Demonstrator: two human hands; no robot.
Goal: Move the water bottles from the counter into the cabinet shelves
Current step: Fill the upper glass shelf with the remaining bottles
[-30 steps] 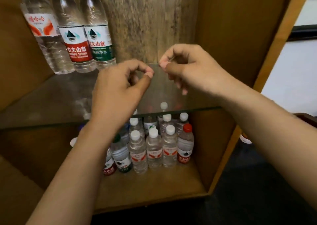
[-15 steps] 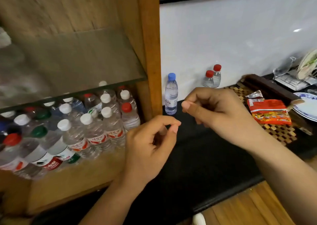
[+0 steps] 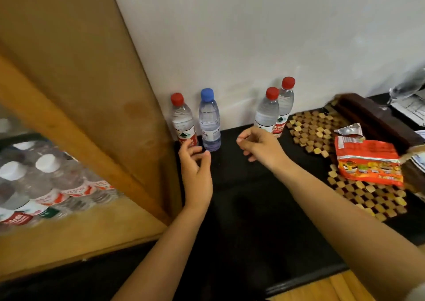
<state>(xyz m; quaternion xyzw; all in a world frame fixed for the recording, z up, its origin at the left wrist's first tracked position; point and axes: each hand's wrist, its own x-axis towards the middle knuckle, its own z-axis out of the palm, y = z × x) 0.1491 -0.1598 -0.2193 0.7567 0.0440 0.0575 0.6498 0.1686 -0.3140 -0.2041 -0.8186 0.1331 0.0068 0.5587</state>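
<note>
Both hands empty. Left hand loosely curled, thumb near fingertips, holding nothing, just in front of the red-cap bottle at the back-left corner of the black counter. Right hand also loosely curled, nothing pinched, hovering in front of the pair of red-cap bottles at the back edge. Blue-cap bottle stands upright just beside the left red-cap one, against the wall.

Change: 1 s ago the view faced the cabinet shelves; now it has swung right to the counter, hands coming along empty. Reads as the previous placing finished and the next pick starting. 4 bottles left on the counter; the cabinet lower shelf at left already packed with bottles. Snack packet and woven mat at right, not task items.
</note>
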